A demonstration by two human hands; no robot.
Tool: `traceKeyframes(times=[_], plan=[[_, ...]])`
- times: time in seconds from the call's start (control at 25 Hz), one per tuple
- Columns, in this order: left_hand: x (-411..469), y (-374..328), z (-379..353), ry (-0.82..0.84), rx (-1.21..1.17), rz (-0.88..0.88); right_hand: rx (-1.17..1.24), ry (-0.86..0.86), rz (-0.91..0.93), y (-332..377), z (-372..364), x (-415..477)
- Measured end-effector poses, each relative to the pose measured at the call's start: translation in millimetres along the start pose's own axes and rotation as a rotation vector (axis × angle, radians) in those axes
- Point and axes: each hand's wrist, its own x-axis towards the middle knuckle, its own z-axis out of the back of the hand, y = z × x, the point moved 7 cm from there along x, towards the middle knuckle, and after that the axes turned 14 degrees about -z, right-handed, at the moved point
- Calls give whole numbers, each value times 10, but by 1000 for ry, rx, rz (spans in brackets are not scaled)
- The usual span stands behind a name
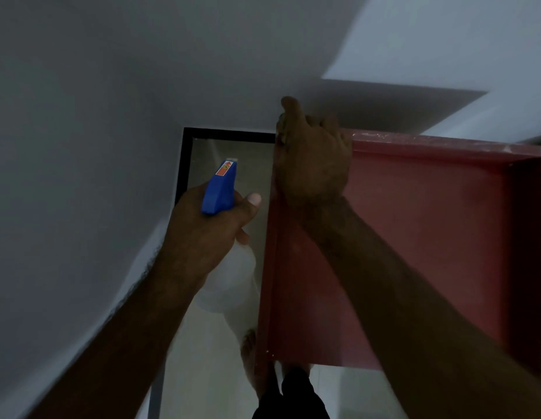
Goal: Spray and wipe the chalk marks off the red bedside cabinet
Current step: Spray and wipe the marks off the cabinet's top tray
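Observation:
The red bedside cabinet is seen from above, its top recessed inside a raised rim. Pale chalky specks run along the back rim. My left hand grips a spray bottle with a translucent body, held left of the cabinet over the floor. Its blue spray head points away from me. My right hand rests on the cabinet's back-left corner with fingers curled and thumb pointing forward. Anything under its palm is hidden.
A grey wall stands close on the left and behind the cabinet. Pale floor tiles with a black skirting strip fill the narrow gap between wall and cabinet. My feet stand at the cabinet's front-left corner.

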Motion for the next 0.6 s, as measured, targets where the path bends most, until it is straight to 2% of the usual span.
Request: traceKeyframes(times=[0.12, 0.28, 0.44, 0.6], plan=[[26, -20, 6, 8, -7, -2, 28, -76, -163, -285, 120, 7], [63, -50, -22, 17, -5, -1, 51, -42, 16, -109, -20, -80], [135, -81, -68, 36, 23, -27, 43, -96, -133, -376, 65, -37], [154, -147, -94, 38, 27, -55, 51, -33, -16, -267, -56, -137]])
